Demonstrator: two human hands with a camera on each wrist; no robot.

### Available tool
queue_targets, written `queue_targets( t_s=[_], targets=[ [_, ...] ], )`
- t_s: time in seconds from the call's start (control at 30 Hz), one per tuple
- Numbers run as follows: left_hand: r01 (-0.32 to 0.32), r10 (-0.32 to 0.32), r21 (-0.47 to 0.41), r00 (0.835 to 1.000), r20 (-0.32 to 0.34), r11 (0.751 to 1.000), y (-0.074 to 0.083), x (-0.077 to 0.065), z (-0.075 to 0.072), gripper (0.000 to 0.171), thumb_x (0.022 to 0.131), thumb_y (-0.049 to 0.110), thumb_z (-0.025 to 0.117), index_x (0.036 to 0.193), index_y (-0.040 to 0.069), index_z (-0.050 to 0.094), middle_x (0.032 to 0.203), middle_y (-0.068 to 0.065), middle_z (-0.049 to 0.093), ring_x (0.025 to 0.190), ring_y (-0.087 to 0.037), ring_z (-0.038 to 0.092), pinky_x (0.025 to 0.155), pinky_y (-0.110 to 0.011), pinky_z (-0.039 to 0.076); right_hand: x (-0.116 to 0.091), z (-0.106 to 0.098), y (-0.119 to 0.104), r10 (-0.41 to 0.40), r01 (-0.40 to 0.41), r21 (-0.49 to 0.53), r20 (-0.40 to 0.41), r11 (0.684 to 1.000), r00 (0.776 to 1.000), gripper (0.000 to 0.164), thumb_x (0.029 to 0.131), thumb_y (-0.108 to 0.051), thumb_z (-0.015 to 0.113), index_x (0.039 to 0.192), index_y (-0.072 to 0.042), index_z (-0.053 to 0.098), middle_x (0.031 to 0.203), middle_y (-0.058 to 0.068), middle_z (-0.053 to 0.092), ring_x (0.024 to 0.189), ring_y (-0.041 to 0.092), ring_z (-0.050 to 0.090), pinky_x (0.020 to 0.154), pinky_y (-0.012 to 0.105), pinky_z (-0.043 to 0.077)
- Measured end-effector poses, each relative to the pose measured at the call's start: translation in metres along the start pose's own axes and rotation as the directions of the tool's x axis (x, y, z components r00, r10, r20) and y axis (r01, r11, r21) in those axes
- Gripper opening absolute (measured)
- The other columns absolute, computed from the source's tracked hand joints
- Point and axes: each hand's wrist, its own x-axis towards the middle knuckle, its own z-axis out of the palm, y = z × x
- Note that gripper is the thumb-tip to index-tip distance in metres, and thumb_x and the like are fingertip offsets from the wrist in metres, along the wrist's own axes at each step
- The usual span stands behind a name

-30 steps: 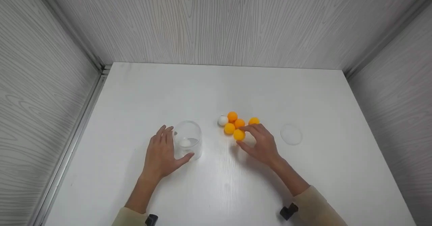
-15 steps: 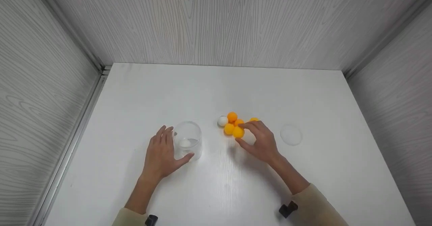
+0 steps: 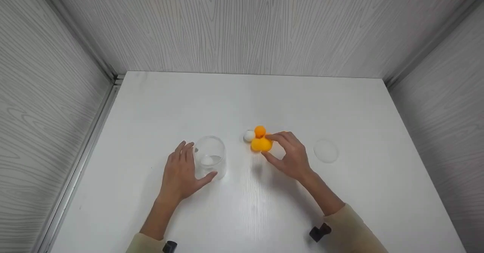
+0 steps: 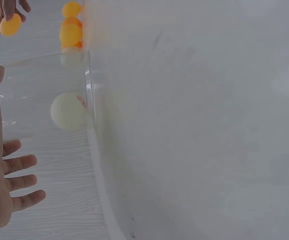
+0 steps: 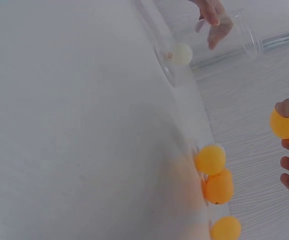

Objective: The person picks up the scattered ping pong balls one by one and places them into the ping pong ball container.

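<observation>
My right hand [image 3: 289, 156] pinches an orange table tennis ball [image 5: 281, 124] between thumb and fingertips, raised above the table in both wrist views. Just beyond it lies a group of table tennis balls: a white one [image 3: 249, 135], an orange one [image 3: 259, 131] and several more orange ones, some partly hidden. On the left, a clear cylindrical jar [image 3: 210, 144] stands upright with a white ball [image 4: 68, 111] at its bottom. My left hand [image 3: 180, 173] rests against the jar, its fingers fairly straight along the left side and the thumb across the near side.
A thin clear round disc [image 3: 326, 151] lies flat to the right of my right hand. The white table [image 3: 242, 98] is bounded by grey wood-grain panels at the back [image 3: 242, 26], left and right.
My right hand has lifted the orange ball and shifted slightly left with it, so it now overlaps the other balls in the head view. The left hand and jar stay put.
</observation>
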Motion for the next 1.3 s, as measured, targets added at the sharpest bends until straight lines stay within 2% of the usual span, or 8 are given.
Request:
queue_targets(
  t_s=[0.23,0.77,1.3],
  targets=[
    [-0.012,0.012,0.005,1.000,-0.020,1.000,-0.001,0.000,0.002,0.103,0.080,0.071,0.073,0.139,-0.010,0.053,0.140,-0.025,0.063,0.142,-0.042,0.055,0.110,-0.054,0.053,0.004,-0.001,-0.003,0.024,-0.024,0.005,-0.005,1.000,1.000,0.040,0.084,-0.020,0.089,0.120,-0.010,0.074,0.112,0.006,0.075,0.103,0.023,0.069,0.091,0.035,0.064],
    [0.006,-0.006,-0.002,1.000,0.008,1.000,0.000,0.000,0.000,0.103,0.081,0.072,0.072,0.141,-0.010,0.052,0.144,-0.024,0.061,0.145,-0.042,0.052,0.113,-0.055,0.050,0.017,0.000,-0.019,-0.001,0.003,0.050,-0.049,0.999,0.999,0.042,0.082,-0.020,0.090,0.119,-0.010,0.074,0.113,0.007,0.075,0.105,0.023,0.069,0.093,0.036,0.063],
    [0.044,-0.043,-0.033,0.998,0.041,0.998,0.002,0.001,-0.002,0.103,0.081,0.070,0.073,0.144,-0.008,0.050,0.147,-0.024,0.059,0.147,-0.042,0.050,0.115,-0.056,0.049,0.030,0.009,-0.034,-0.068,0.073,0.082,-0.062,0.994,0.996,0.041,0.085,-0.023,0.089,0.121,-0.011,0.074,0.112,0.006,0.075,0.102,0.021,0.069,0.090,0.032,0.063]
  ],
)
